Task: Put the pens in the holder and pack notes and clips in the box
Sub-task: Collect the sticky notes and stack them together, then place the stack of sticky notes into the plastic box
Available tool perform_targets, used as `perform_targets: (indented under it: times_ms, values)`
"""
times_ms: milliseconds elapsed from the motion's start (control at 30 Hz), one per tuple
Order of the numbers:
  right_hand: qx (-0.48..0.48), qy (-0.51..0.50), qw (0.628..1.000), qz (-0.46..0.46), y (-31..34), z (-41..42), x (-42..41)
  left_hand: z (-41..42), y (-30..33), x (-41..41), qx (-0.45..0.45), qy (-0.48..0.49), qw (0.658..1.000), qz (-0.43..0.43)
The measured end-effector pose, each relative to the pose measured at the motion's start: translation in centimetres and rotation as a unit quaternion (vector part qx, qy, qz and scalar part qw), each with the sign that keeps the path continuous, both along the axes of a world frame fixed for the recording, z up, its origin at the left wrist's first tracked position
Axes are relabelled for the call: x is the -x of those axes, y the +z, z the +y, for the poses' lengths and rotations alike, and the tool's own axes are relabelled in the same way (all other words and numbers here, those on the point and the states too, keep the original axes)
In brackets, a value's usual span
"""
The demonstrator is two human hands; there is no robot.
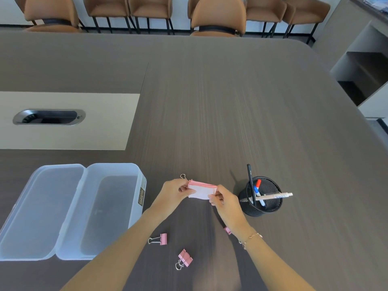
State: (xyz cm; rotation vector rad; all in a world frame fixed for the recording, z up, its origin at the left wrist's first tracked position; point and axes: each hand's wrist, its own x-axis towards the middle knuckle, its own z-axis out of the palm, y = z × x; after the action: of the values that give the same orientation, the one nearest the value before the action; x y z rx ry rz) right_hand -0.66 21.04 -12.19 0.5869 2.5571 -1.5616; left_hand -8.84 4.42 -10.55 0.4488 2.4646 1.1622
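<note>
both hands, left hand [175, 191] and right hand [223, 199], are pinching the pink notes [202, 189] by opposite ends with closed fingers; best squaring the stack before lowering it flat into the open box [109, 211].

The surface [231, 101] is dark grey-brown with a fine straight wood grain, and a plain beige panel [84, 127] is set into it. The storage box [109, 206] is frosted translucent white with a brown label. The sticky notes [202, 189] are pink with a white face. 3 binder clips [162, 239] [185, 258] [227, 230] are pink. The mesh pen holder [260, 204] is black. The chairs [218, 15] are tan.
</note>
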Motion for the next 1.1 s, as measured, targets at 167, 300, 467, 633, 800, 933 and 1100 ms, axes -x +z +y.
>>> perform_targets:
  times_ms: [167,300,467,633,800,933,1100]
  values:
    - [-0.022,-0.006,1.000,0.013,0.6,-0.7,0.1,-0.1,0.0,-0.3,0.002,0.050,0.999,0.009]
    - [-0.026,0.006,1.000,-0.013,1.1,-1.4,0.2,-0.4,0.1,-0.5,0.026,0.035,0.999,-0.020]
    - [0.034,-0.029,0.999,0.016,4.7,-2.7,1.5,-1.5,3.5,0.7,-0.050,0.094,0.993,-0.049]
    - [0.072,-0.008,0.997,0.038,10.6,-7.0,5.1,-6.9,9.1,3.2,-0.100,0.150,0.982,-0.048]
    - [0.057,0.044,0.997,-0.016,12.9,-14.5,7.5,-13.9,11.2,4.0,-0.060,0.214,0.975,-0.026]
    - [0.017,0.096,0.992,-0.080,11.9,-19.0,8.2,-18.3,8.7,3.5,-0.039,0.252,0.964,-0.075]
    - [-0.056,0.142,0.982,-0.115,9.9,-20.8,8.2,-19.3,4.9,2.8,-0.033,0.267,0.956,-0.116]
